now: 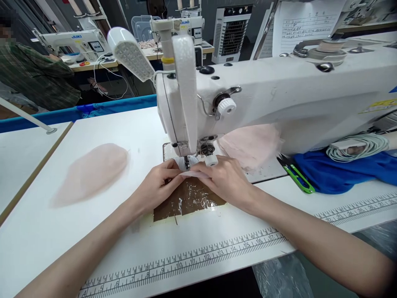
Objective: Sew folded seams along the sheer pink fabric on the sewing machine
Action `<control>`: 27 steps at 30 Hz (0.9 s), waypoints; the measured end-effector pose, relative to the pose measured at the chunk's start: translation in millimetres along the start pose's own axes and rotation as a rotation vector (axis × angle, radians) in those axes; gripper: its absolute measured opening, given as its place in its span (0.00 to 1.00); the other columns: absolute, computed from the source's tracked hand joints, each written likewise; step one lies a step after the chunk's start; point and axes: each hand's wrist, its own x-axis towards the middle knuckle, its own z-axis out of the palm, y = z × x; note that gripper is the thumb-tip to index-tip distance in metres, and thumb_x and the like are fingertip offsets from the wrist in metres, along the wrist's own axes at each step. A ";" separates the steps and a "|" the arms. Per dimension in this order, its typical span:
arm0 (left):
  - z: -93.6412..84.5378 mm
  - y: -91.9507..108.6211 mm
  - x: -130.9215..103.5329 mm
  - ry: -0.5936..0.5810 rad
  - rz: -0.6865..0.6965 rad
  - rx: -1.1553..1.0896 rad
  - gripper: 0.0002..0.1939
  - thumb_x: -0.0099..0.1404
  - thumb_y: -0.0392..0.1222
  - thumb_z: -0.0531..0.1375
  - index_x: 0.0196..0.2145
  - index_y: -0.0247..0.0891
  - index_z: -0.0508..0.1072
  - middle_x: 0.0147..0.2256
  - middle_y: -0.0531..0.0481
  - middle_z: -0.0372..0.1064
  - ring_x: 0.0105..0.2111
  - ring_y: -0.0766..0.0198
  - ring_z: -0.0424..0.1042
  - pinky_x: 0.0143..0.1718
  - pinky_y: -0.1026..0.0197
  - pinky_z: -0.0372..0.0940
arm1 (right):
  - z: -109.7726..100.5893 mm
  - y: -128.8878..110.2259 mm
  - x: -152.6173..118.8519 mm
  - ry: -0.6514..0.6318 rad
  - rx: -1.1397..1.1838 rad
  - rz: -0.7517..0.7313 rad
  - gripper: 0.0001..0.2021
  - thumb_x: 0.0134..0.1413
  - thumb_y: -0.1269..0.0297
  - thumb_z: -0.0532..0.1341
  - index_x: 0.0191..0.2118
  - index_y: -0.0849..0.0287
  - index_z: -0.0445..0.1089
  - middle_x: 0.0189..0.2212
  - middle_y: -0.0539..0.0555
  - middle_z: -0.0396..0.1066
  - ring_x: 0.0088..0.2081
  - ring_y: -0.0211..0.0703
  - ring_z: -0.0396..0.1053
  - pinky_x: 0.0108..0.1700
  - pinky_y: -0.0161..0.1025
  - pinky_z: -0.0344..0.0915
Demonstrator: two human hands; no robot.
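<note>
Under the head of a white sewing machine (273, 87), my left hand (163, 182) and my right hand (226, 176) meet near the presser foot (187, 162). Between them is a small piece of thin pale fabric (195, 174), pinched in the fingers of both hands. Its far part is hidden by the fingers and the machine. Brown tape (192, 198) covers the table just below the hands. A sheer pale pink fabric piece (96, 171) lies flat to the left, and more pink fabric (252, 145) lies behind my right hand.
Green thread snips (297, 176) lie at the right beside a blue cloth (341, 169) with a coil of pale cord (356, 147) on it. A printed ruler (186, 265) runs along the front edge. Beyond the table, a person in a plaid sleeve (40, 70) sits near another machine (74, 43).
</note>
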 end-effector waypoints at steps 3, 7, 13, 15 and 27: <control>6.3 0.9 -8.5 0.016 0.177 0.198 0.15 0.70 0.40 0.49 0.36 0.39 0.76 0.30 0.48 0.63 0.31 0.64 0.63 0.31 0.60 0.62 | -2.5 -2.3 -5.6 -0.051 0.085 -0.082 0.13 0.64 0.64 0.55 0.33 0.57 0.76 0.23 0.49 0.73 0.25 0.37 0.68 0.32 0.36 0.59; 19.2 10.3 -24.5 0.219 0.383 0.649 0.12 0.68 0.35 0.53 0.43 0.37 0.75 0.35 0.45 0.71 0.35 0.58 0.65 0.35 0.55 0.60 | -0.6 -6.3 -14.1 -0.067 0.084 -0.203 0.09 0.55 0.76 0.57 0.29 0.61 0.74 0.32 0.52 0.77 0.35 0.41 0.73 0.41 0.38 0.65; 24.4 19.8 -31.7 0.246 0.378 0.816 0.12 0.69 0.34 0.53 0.47 0.36 0.73 0.48 0.45 0.73 0.49 0.53 0.68 0.45 0.52 0.56 | 3.6 -8.9 -17.1 0.000 0.026 -0.248 0.11 0.54 0.79 0.55 0.27 0.61 0.72 0.34 0.54 0.78 0.34 0.40 0.74 0.44 0.38 0.67; 24.1 18.3 -31.1 0.235 0.373 0.807 0.12 0.69 0.34 0.53 0.47 0.36 0.73 0.47 0.44 0.74 0.51 0.53 0.68 0.46 0.51 0.56 | 3.8 -9.0 -16.7 0.011 0.018 -0.252 0.12 0.55 0.79 0.54 0.28 0.62 0.72 0.34 0.53 0.78 0.35 0.40 0.74 0.44 0.38 0.67; 23.3 3.5 -22.7 0.259 0.342 0.777 0.12 0.69 0.36 0.55 0.49 0.41 0.72 0.50 0.46 0.73 0.56 0.53 0.66 0.48 0.50 0.56 | 9.9 -3.9 -12.3 0.060 -0.018 -0.257 0.07 0.53 0.79 0.59 0.30 0.64 0.73 0.37 0.54 0.77 0.37 0.41 0.74 0.47 0.38 0.67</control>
